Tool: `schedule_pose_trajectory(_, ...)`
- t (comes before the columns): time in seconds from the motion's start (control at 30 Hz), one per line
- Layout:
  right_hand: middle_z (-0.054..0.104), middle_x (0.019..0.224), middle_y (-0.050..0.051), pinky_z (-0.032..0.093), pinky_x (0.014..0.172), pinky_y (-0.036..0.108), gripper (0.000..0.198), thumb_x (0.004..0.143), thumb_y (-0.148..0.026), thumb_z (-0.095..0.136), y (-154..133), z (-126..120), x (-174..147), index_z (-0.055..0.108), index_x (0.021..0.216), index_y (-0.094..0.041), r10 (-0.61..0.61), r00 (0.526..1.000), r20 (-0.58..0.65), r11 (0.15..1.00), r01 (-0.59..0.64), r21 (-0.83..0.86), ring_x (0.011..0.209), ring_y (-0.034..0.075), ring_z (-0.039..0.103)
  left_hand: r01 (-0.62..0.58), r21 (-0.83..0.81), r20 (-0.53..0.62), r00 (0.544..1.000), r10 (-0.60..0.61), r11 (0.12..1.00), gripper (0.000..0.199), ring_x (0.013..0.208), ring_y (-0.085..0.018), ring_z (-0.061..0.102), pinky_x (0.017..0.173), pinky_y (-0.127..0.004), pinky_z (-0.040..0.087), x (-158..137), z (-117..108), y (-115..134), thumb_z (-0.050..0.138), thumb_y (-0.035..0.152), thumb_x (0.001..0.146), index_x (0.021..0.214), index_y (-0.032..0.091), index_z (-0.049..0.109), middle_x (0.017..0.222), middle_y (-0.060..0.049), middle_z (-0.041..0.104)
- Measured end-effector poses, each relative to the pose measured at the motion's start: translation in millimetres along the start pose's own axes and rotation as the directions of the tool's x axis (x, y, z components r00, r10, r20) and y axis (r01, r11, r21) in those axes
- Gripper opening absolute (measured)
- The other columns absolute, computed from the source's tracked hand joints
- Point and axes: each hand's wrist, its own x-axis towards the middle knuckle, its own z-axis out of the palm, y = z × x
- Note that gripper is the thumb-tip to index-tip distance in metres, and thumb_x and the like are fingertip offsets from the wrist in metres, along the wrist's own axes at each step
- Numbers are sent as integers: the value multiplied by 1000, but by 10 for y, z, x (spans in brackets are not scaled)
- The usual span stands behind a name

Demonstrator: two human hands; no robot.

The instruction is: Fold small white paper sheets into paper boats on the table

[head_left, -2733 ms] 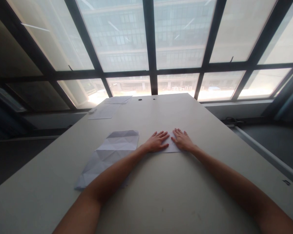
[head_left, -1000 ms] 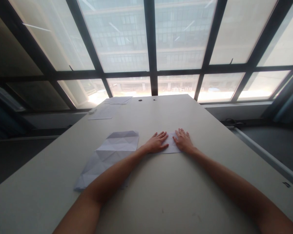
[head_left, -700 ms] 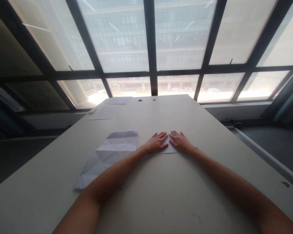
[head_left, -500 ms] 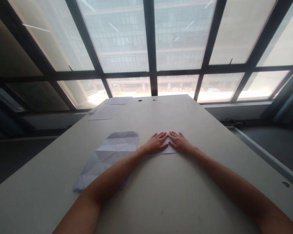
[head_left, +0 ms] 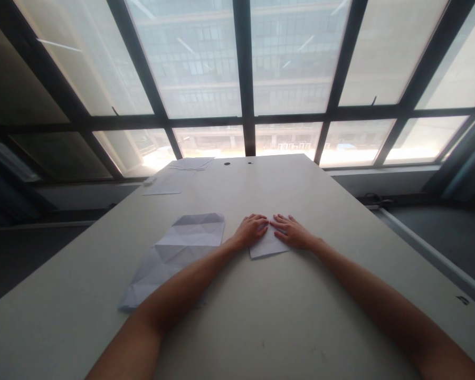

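A small folded sheet of white paper (head_left: 268, 247) lies on the table, its near edge slanting slightly. At its left side, my left hand (head_left: 252, 230) has bent fingers and a thumb closed together on the paper; the fingertips are partly hidden. My right hand (head_left: 292, 232) rests flat over the paper's right part with its fingers stretched out, covering that side. The fingertips of both hands nearly meet at the far end of the paper.
A larger creased sheet (head_left: 190, 232) lies left of my hands, partly under my left forearm. Flat paper sheets (head_left: 168, 183) are at the table's far left. The white table (head_left: 237, 316) reaches towards tall windows (head_left: 200, 58). Two dark round spots mark its far end.
The left fingers went from lying flat to bent. The folded paper turned slightly, its near edge now tilted and more of it showing. The right hand stayed nearly in place.
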Motion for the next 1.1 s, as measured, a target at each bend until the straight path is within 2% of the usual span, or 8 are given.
schedule_pose_trajectory(0.27, 39, 155, 9, 22, 117, 54, 46, 97, -36, 49, -13, -7, -14, 49, 143, -29, -143, 989, -30, 987, 145, 71, 144, 26, 32, -40, -58, -46, 998, 38, 997, 27, 118, -21, 56, 104, -36, 43, 7, 41, -50, 56, 32, 95, 118, 27, 67, 126, -3, 66)
schedule_pose_trajectory(0.4, 40, 154, 8, 24, 116, 54, 44, 98, -35, 48, -11, 21, 4, 51, 142, -29, -131, 990, -58, 988, 135, 80, 143, 25, 35, -124, -89, 28, 992, 127, 988, 36, 129, -21, 51, 110, -36, 37, 14, 51, -66, 50, 32, 97, 132, 26, 60, 138, -4, 59)
schedule_pose_trajectory(0.5, 38, 155, 8, 25, 116, 53, 46, 98, -33, 46, -7, 45, 23, 49, 144, -30, -90, 993, -70, 993, 95, 66, 143, 24, 36, -143, -79, 147, 977, 154, 986, 52, 143, -22, 35, 118, -40, 25, 4, 40, -48, 43, 40, 100, 149, 25, 40, 154, -7, 41)
schedule_pose_trajectory(0.63, 36, 157, 5, 22, 118, 50, 49, 99, -33, 41, -22, 52, 38, 43, 147, -30, -40, 998, -44, 999, 41, 18, 144, 22, 33, -100, -38, 243, 964, 107, 994, 64, 149, -24, 21, 120, -45, 13, -15, 11, -5, 33, 53, 101, 156, 22, 23, 161, -10, 25)
schedule_pose_trajectory(0.77, 29, 160, 8, 16, 119, 49, 57, 100, -41, 35, -43, 35, 40, 32, 154, -22, 68, 998, 18, 997, -67, -38, 148, 22, 23, -116, -2, 269, 957, 112, 993, 70, 150, -25, 17, 120, -46, 12, -16, 12, -8, 29, 59, 101, 157, 19, 20, 161, -13, 21)
schedule_pose_trajectory(0.9, 20, 162, 12, 11, 119, 51, 64, 100, -48, 28, -39, 27, 43, 26, 156, -16, 196, 979, 57, 978, -191, -79, 150, 25, 14, -146, 1, 277, 951, 140, 989, 66, 150, -26, 15, 120, -49, 13, -20, 4, -35, 32, 57, 101, 157, 23, 22, 161, -10, 22)
schedule_pose_trajectory(1.0, 19, 162, 13, 9, 119, 55, 65, 101, -51, 24, -10, 44, 50, 27, 155, -16, 269, 963, 33, 960, -265, -84, 150, 27, 14, -211, -52, 287, 933, 217, 976, 58, 151, -24, 12, 121, -48, 12, -29, -48, -22, 36, 50, 102, 155, 28, 28, 161, -5, 25)
schedule_pose_trajectory(1.1, 21, 162, 15, 8, 118, 58, 66, 101, -52, 21, 42, 77, 60, 28, 155, -14, 325, 946, -1, 942, -324, -87, 150, 28, 15, -321, -131, 278, 896, 346, 938, 54, 151, -20, 12, 122, -42, 11, -35, -108, 18, 39, 42, 103, 154, 30, 30, 160, -3, 28)
